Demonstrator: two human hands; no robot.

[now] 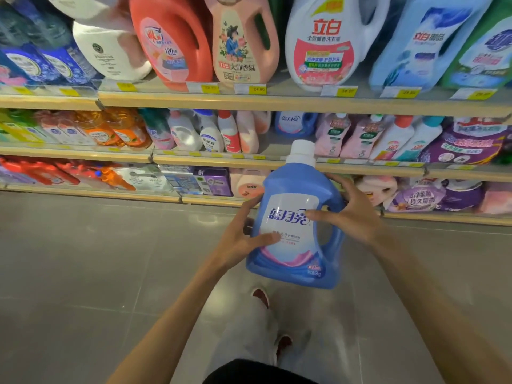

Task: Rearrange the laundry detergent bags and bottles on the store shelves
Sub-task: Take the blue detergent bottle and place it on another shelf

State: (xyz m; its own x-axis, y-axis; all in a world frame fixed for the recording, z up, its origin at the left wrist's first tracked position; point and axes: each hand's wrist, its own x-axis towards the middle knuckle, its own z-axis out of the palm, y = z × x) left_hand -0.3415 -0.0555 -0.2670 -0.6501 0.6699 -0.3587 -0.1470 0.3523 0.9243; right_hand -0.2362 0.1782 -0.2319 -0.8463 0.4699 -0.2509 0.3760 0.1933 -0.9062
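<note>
A blue detergent bottle (293, 245) with a white cap and a white-and-pink label is held upright in front of the shelves, above the floor. My left hand (241, 239) grips its left side, thumb across the lower label. My right hand (349, 214) wraps its right side by the handle, thumb on the label. Behind the cap, the middle shelf (216, 159) has a gap between pink bottles, with another blue bottle (295, 124) of the same brand standing at the back of it.
The top shelf (277, 102) carries large jugs: red (171, 37), pink (243, 40), white (327, 40), light blue (424, 42). The bottom shelf (91, 192) holds refill bags and boxes. Purple bags (468, 145) fill the right. Grey tiled floor (97, 259) lies below.
</note>
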